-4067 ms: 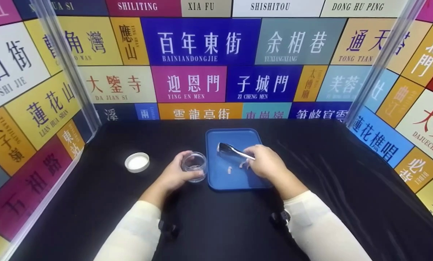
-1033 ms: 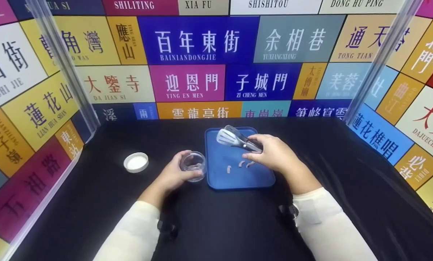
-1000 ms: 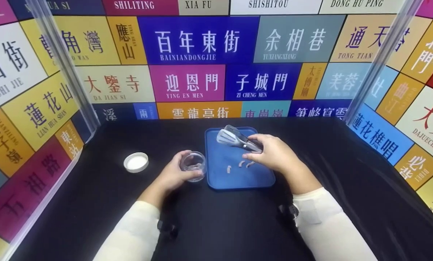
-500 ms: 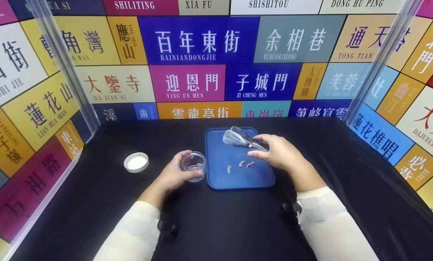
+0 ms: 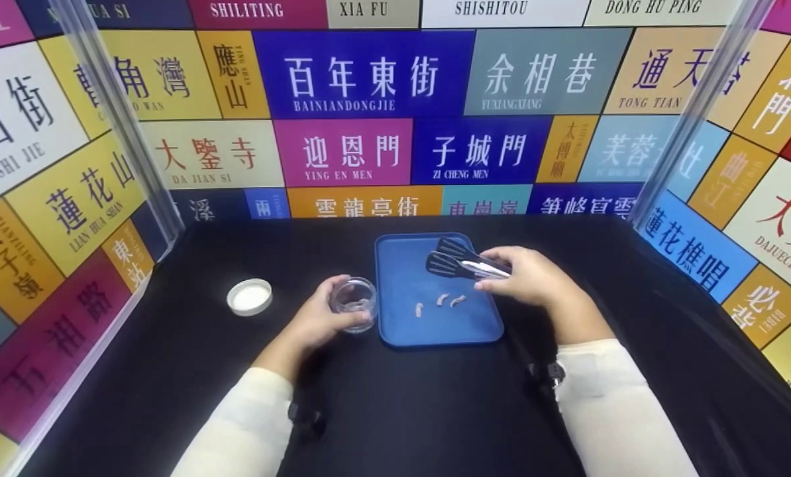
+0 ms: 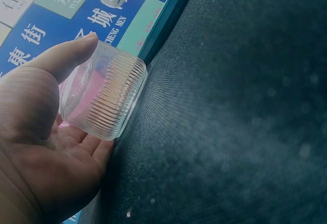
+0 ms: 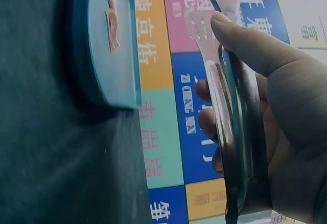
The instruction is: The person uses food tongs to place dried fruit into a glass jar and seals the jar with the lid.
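Note:
My left hand (image 5: 322, 315) grips a clear ribbed jar (image 6: 110, 94), which stands upright and lidless beside the tray's left edge. Something pale or clear lies low in the jar, too indistinct to name. Metal serving tongs (image 5: 465, 262) are held in my right hand (image 5: 525, 275), above the upper right part of a blue tray (image 5: 395, 331). The slotted tips of the tongs sit slightly apart with nothing visible between them. On the tray lie small pale pink curved pieces: one piece (image 5: 419, 309) at the left and two pieces (image 5: 458, 301) close together to its right.
A white round lid (image 5: 249, 297) lies on the black cloth (image 5: 395, 411) left of the jar. Behind the table rises a wall of coloured signs (image 5: 369, 73), with clear upright panel edges (image 5: 693, 99) at both sides.
The tongs were low over the tray, then rose and moved right with my right hand, their blades turning from bright to dark. The left hand and jar have stayed in place.

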The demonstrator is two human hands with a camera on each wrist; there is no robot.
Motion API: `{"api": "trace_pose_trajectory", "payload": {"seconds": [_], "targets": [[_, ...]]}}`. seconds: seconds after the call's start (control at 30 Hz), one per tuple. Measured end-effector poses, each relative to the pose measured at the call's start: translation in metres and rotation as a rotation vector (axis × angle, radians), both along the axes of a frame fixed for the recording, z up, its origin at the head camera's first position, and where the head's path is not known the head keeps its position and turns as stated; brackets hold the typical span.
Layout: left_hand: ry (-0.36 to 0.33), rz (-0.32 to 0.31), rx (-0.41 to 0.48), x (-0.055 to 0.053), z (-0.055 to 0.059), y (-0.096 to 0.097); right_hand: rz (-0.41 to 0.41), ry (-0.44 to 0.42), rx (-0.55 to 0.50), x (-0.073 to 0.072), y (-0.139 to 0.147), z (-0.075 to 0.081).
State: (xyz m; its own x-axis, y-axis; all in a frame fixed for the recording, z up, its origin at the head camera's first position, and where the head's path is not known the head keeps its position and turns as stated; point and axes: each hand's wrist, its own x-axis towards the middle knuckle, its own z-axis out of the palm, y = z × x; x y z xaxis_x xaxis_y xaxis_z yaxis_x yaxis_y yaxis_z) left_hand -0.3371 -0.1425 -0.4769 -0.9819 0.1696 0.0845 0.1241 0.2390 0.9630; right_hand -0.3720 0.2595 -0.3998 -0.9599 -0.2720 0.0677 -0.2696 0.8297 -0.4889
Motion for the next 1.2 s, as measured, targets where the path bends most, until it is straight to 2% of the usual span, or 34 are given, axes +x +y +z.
{"api": "trace_pose_trajectory", "payload": {"seconds": [0.2, 0.33, 0.6, 0.87, 1.2], "targets": [[0.001, 0.004, -0.022, 0.002, 0.001, 0.000, 0.004, -0.039, 0.012, -0.004, 0.015, -0.007], [-0.003, -0.010, -0.007, 0.001, 0.001, 0.001, 0.013, -0.076, 0.030, -0.005, 0.021, -0.012], [-0.012, -0.012, -0.003, 0.000, 0.001, 0.000, -0.013, -0.161, 0.078, -0.007, 0.027, -0.019], [-0.016, -0.003, -0.007, -0.001, -0.001, -0.001, -0.012, -0.167, 0.080, -0.008, 0.029, -0.022], [-0.018, -0.008, 0.001, -0.001, -0.002, -0.001, 0.028, -0.144, 0.069, -0.008, 0.027, -0.023]]}}
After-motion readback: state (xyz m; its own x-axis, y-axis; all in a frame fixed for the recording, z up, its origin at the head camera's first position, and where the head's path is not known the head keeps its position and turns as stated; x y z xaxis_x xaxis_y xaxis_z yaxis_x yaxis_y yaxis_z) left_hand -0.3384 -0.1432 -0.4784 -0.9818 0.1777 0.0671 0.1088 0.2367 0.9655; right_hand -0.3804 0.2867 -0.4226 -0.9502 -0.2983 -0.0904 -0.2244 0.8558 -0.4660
